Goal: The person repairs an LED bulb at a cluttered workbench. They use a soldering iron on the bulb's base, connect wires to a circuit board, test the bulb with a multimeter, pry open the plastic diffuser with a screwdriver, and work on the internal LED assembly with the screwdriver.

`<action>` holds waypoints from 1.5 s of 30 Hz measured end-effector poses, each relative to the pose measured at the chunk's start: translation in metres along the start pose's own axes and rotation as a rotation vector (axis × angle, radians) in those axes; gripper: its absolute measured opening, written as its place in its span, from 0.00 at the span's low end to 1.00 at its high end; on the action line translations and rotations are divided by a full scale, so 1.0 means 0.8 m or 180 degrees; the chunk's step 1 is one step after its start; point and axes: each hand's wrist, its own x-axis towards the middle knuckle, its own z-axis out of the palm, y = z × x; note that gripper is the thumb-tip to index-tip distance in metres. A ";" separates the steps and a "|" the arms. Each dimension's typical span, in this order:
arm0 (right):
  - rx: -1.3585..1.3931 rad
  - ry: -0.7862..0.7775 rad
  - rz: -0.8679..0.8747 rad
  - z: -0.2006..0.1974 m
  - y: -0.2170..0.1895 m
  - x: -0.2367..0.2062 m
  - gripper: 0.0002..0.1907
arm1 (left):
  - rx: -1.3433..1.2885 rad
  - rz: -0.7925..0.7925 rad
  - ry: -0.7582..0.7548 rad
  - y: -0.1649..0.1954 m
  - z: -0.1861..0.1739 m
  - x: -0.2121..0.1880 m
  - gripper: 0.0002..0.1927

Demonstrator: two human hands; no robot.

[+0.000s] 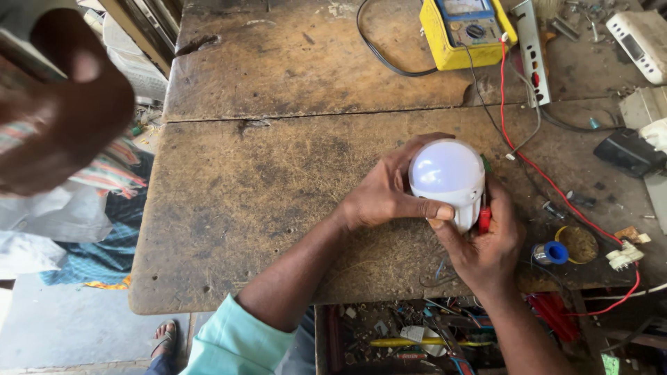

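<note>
Left hand (381, 193) wrapped around white dome bulb (447, 173), thumb across its base. Right hand (486, 246) closed beneath, gripping the bulb's lower body plus what seems a red-handled tool (484, 220). Held just above worn tabletop (264, 187), near yellow multimeter (464, 31).

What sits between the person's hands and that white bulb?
Nothing visible: the left hand wraps the white bulb directly, and the right hand holds its base from below, with a red tool pinched against it.

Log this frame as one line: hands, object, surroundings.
left hand: grips white bulb | right hand: holds bulb base, red tool | bench: yellow multimeter, red wire
</note>
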 end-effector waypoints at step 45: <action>-0.0528 -0.0293 -0.0396 -0.059 -0.039 0.016 0.12 | -0.1239 -0.0475 -0.0036 0.002 -0.003 0.003 0.44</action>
